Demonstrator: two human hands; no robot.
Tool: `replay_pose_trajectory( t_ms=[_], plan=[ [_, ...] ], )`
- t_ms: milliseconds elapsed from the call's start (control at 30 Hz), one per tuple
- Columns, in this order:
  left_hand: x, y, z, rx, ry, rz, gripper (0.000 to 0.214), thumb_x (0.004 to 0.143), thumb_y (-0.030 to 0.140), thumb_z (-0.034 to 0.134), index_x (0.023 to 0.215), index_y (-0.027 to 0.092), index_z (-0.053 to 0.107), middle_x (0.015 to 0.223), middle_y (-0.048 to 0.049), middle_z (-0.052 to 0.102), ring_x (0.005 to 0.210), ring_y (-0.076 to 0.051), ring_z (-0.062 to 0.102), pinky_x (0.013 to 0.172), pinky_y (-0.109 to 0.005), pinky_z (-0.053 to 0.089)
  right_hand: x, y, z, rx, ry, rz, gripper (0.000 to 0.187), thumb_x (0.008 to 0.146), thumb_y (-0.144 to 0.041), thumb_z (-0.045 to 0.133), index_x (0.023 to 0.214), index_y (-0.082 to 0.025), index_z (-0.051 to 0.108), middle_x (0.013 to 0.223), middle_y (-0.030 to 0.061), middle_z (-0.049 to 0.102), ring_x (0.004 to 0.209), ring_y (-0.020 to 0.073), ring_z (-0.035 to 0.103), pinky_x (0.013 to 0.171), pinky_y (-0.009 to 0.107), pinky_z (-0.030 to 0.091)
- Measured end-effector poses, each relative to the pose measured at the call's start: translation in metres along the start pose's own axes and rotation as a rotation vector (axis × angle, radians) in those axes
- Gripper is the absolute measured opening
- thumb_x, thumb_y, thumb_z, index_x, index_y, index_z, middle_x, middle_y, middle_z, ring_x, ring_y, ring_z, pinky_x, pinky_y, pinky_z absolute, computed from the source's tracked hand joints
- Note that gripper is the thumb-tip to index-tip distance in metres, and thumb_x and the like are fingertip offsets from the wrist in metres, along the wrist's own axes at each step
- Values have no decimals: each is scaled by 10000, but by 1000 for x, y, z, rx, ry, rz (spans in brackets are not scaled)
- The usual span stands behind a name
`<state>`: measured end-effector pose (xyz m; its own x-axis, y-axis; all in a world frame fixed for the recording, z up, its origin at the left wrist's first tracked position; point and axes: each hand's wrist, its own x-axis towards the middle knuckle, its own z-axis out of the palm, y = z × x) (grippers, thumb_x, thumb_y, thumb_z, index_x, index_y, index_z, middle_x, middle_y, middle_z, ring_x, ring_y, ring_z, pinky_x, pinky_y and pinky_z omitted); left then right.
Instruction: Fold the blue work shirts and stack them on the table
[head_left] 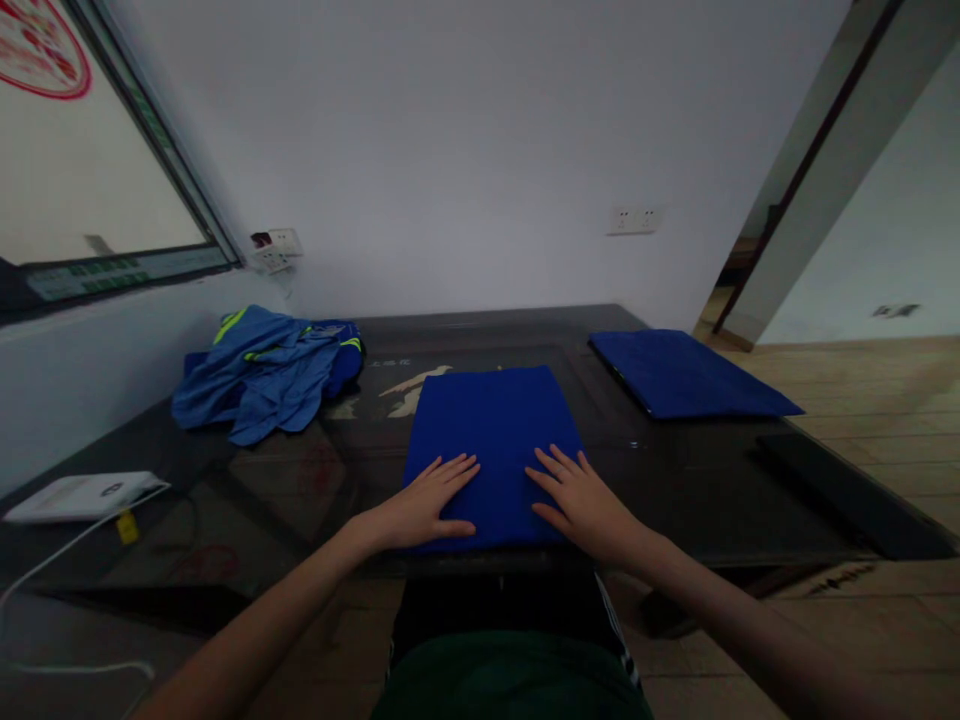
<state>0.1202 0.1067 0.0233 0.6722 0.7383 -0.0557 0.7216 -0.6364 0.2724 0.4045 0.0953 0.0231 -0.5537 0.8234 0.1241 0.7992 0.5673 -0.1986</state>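
Note:
A blue cloth (499, 420), folded into a flat rectangle, lies at the near edge of the dark table. My left hand (435, 500) rests flat on its lower left part, fingers stretched out. On the lower right part lies my right hand (574, 497), its fingers spread and holding nothing. Both palms press on the cloth or hover just above it; I cannot tell how firmly. Whether the piece is a garment does not show from this side.
A second flat blue folded piece (686, 370) lies on the right of the table (480, 335). At the back left is a crumpled pile of blue clothes (262, 370). A white device (82, 495) with a cable sits at the left edge, a dark flat board (855, 495) at the right.

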Motion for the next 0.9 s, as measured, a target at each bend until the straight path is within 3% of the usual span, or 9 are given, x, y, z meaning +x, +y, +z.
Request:
replay_pose_trajectory(
  t_ms=[100,200,267,500,733,833,900],
  plan=[
    [8,9,15,-14,129,-166,553,999,430,240,1517,236,236,1559,-87,288,1449,-212,234,1171,-474,221,25,-43,6,119,41,-3,529,958,-409,401,1448,-210,429,1527,115,343,1425,308,271,1111,555,307],
    [11,17,32,69,211,-235,537,988,332,246,1509,202,265,1565,-94,270,1457,-225,207,1173,-496,208,40,-74,23,128,57,72,567,967,-438,368,1476,-188,378,1524,138,335,1424,338,259,1109,606,267],
    [11,20,38,117,227,-261,539,982,332,263,1507,211,273,1571,-77,260,1458,-226,206,1176,-499,202,39,-79,32,108,80,98,585,969,-458,356,1484,-179,364,1529,139,321,1435,343,223,1131,607,213],
    [-1,14,34,146,269,-352,506,991,428,249,1490,359,291,1575,15,252,1454,-237,218,1166,-513,223,10,-40,29,57,62,134,602,949,-549,361,1483,-272,360,1551,50,287,1438,331,217,1142,558,230],
    [-4,8,41,104,337,-380,505,978,474,276,1468,371,340,1564,-5,288,1448,-241,236,1161,-521,224,-19,0,34,-57,111,297,595,947,-528,368,1468,-242,396,1529,78,332,1429,319,252,1136,553,253],
    [-6,2,35,-100,338,-365,499,943,492,377,1416,344,440,1549,-18,323,1447,-267,235,1168,-549,164,-32,15,39,-20,181,303,565,940,-505,381,1434,-241,450,1509,89,379,1420,305,282,1120,559,291],
    [-8,-6,23,-391,356,-364,490,917,489,435,1363,304,515,1518,-38,388,1430,-278,279,1169,-527,182,-41,25,40,55,254,304,542,932,-470,397,1401,-214,492,1477,108,434,1399,307,330,1107,554,324]
  ],
)
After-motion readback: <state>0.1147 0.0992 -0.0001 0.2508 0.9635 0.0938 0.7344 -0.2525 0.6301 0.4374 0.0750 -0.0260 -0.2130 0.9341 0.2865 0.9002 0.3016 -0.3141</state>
